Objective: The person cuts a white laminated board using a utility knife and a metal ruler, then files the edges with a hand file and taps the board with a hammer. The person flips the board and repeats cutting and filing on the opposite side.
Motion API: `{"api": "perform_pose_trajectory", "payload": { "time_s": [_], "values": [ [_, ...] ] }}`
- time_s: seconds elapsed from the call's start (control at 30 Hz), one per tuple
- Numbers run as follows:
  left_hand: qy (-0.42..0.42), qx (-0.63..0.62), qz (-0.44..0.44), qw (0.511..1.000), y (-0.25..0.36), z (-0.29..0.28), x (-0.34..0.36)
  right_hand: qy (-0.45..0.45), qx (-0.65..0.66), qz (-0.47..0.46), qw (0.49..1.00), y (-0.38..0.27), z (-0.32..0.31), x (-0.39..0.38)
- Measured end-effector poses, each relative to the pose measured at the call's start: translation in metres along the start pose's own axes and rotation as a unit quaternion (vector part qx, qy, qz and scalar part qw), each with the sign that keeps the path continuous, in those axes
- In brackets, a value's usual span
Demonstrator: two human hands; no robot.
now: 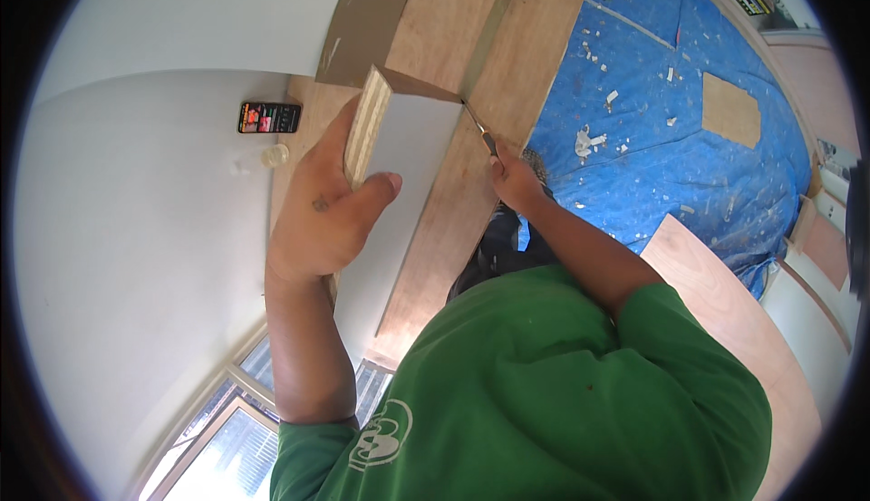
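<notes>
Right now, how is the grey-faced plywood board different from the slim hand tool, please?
Size: the grey-faced plywood board is broad and long; the slim hand tool is narrow and much smaller.
Look: the board shows a smooth grey face and pale layered edge, the tool a dark handle with some orange and a thin shaft.
Grip: the left hand holds the board, the right hand the tool.
Shared: both are hand-held.

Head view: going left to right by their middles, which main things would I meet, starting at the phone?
Phone → left hand → grey-faced board → thin tool → right hand → brown flat piece.
</notes>
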State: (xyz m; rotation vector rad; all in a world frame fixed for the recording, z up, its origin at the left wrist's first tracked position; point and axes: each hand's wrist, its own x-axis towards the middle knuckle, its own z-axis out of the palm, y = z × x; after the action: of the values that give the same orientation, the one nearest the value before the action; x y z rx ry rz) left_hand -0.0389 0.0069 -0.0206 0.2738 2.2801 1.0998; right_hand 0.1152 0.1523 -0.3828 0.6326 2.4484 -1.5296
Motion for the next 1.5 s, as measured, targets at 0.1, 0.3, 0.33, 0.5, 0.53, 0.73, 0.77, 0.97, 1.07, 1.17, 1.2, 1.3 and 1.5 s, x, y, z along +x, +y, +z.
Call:
{"api": "perform_pose_trajectory", "payload": {
  "time_s": [0.1, 0.3, 0.33, 0.5, 0.53, 0.73, 0.77, 0.97, 1.07, 1.17, 1.2, 1.3, 1.5],
  "values": [
    [-0.013, -0.009, 0.007, 1.000, -0.001, 0.000, 0.000, -0.004, -0.012, 0.000, 1.000, 0.003, 0.002, -0.003],
    [-0.018, 0.008, -0.020, 1.000, 0.001, -0.002, -0.002, -0.022, -0.018, 0.014, 0.999, 0.008, 0.003, -0.015],
    [-0.008, 0.018, -0.009, 1.000, 0.001, -0.002, -0.002, -0.023, -0.020, 0.013, 0.999, 0.009, 0.001, -0.016],
    [-0.010, -0.019, -0.003, 1.000, 0.004, 0.000, -0.001, -0.008, 0.042, -0.018, 0.999, 0.008, -0.007, -0.025],
    [-0.002, -0.012, -0.006, 1.000, 0.004, 0.001, -0.001, -0.008, 0.053, -0.022, 0.998, 0.007, -0.008, -0.023],
    [-0.011, -0.023, -0.023, 0.999, 0.004, 0.001, -0.001, 0.028, 0.050, -0.042, 0.997, 0.003, -0.004, 0.012],
    [-0.013, -0.019, -0.020, 1.000, 0.003, 0.001, -0.001, 0.048, 0.054, -0.073, 0.995, 0.005, -0.002, 0.016],
    [-0.015, -0.002, -0.027, 1.000, 0.003, -0.001, 0.001, 0.063, 0.072, -0.069, 0.993, 0.013, 0.007, 0.021],
    [-0.022, -0.009, -0.035, 0.999, 0.003, -0.002, 0.001, 0.072, 0.055, -0.073, 0.993, 0.014, 0.006, 0.021],
    [-0.023, -0.015, -0.035, 0.999, 0.004, -0.002, 0.001, 0.016, 0.070, -0.029, 0.997, 0.012, 0.002, 0.024],
    [-0.020, -0.011, -0.035, 0.999, 0.003, -0.001, 0.002, 0.002, 0.071, -0.024, 0.997, 0.011, 0.000, 0.025],
    [-0.017, -0.010, -0.028, 0.999, 0.003, 0.000, 0.001, -0.012, 0.070, -0.012, 0.997, 0.007, -0.002, 0.029],
    [-0.025, -0.017, -0.028, 0.999, 0.002, 0.000, 0.000, -0.002, 0.056, -0.012, 0.998, 0.007, 0.002, 0.031]
  ]
}}
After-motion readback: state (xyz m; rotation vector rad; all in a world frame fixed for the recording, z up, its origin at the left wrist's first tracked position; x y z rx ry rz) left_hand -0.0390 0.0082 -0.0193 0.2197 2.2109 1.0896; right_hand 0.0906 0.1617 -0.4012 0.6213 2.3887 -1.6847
